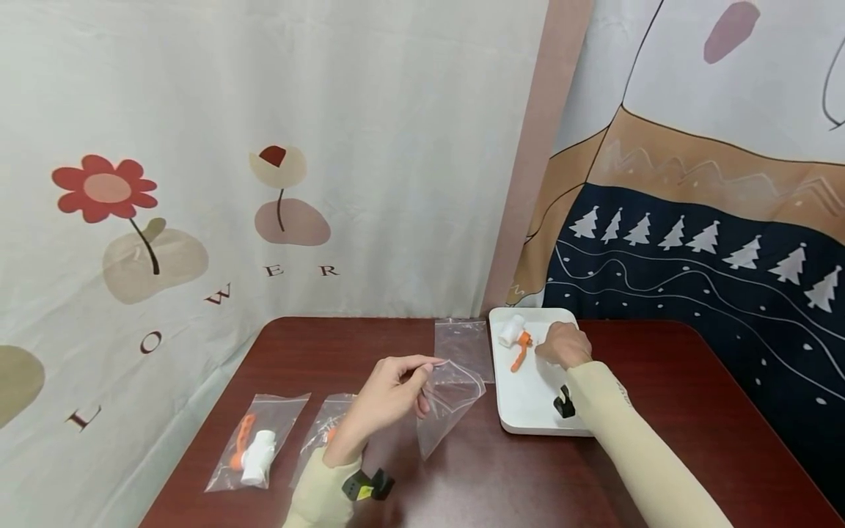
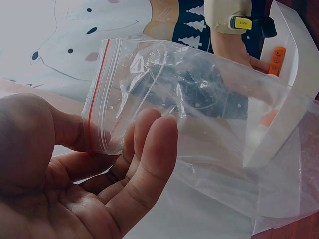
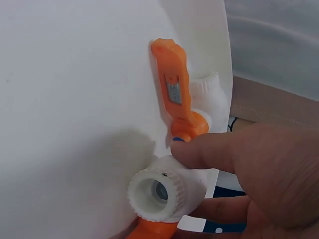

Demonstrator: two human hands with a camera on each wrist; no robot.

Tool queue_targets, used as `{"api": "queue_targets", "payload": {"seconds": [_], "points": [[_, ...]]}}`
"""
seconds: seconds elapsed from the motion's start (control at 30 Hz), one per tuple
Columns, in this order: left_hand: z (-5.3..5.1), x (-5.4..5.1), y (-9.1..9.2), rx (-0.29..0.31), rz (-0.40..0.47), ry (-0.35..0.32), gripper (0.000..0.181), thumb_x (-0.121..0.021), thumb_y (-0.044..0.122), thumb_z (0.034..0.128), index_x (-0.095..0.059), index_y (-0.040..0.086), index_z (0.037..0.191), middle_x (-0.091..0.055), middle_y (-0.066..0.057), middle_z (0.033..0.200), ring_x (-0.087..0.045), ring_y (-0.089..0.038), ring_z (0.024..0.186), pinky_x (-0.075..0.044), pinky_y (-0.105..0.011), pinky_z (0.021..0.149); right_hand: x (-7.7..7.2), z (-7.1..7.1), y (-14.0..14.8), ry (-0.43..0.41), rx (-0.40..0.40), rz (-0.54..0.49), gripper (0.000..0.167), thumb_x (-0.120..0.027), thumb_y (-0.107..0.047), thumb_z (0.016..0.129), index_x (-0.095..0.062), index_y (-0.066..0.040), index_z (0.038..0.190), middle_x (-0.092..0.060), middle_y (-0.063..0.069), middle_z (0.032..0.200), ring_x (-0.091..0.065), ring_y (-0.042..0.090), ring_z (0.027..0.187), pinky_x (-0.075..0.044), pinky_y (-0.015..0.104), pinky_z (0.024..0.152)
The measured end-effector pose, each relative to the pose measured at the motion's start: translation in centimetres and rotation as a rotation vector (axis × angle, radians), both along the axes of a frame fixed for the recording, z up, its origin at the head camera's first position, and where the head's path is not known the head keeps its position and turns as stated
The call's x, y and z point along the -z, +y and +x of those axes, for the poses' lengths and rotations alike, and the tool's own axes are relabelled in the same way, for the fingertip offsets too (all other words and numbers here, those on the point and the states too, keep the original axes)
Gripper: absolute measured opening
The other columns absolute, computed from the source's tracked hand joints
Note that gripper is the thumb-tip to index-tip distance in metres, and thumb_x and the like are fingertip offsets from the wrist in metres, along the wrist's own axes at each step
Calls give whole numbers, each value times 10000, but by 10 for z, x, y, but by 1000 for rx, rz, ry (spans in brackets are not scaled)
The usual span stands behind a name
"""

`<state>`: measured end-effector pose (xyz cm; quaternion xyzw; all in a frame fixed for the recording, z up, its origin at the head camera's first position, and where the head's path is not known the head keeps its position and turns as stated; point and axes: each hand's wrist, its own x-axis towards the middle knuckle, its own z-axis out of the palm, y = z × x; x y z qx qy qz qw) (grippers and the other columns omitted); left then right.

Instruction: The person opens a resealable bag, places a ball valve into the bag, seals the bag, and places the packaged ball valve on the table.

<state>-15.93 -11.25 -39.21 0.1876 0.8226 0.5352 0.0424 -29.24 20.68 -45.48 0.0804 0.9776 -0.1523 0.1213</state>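
Note:
A clear zip bag (image 1: 449, 411) hangs from my left hand (image 1: 389, 396), pinched at its top edge between thumb and fingers; the left wrist view shows the bag (image 2: 199, 99) with its red seal line near the thumb. Over the white tray (image 1: 528, 411), my right hand (image 1: 566, 345) reaches down. In the right wrist view its thumb and fingers (image 3: 219, 211) grip a white valve (image 3: 187, 184) with an orange handle. Beside it in the tray lies another white valve (image 1: 511, 331) with an orange handle (image 1: 521, 353).
A bag holding a white and orange valve (image 1: 258, 456) lies at the table's left. Another bag (image 1: 323, 425) is partly hidden behind my left forearm. A flat clear bag (image 1: 460, 341) lies left of the tray. Printed curtains (image 1: 396, 147) stand behind the brown table (image 1: 660, 367).

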Motion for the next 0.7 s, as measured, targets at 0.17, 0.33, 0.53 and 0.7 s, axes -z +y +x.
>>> {"api": "queue_targets", "payload": {"seconds": [0.17,0.33,0.53,0.7], "points": [[0,0,1,6,1,-8,292,-547,114,1055,-691,37,1297,-683,-137,720,-675,-193,554,-587,-303,532,-1,5,7,-5,8,-73,433,-710,-260,877,-640,110,1091,-644,147,854,-610,256,746,-510,309,604],[0,0,2,6,0,-8,293,-545,121,1057,-690,31,1295,-682,-133,722,-674,-192,553,-584,-304,527,-4,11,14,35,-8,-150,511,-720,-264,866,-636,127,1185,-681,256,1086,-633,296,846,-567,373,702],[0,0,2,-3,-5,5,285,-541,114,1054,-705,57,1281,-684,-131,721,-675,-200,547,-576,-302,509,-7,19,18,78,-38,-218,621,-726,-294,885,-584,134,1312,-605,324,1297,-622,347,991,-585,468,843],[1,0,2,-10,-7,9,289,-540,115,1054,-706,68,1286,-687,-126,723,-676,-199,552,-574,-298,511,-9,26,16,131,-44,-292,624,-718,-312,909,-565,118,1334,-603,303,1291,-598,327,984,-581,407,809]]}}
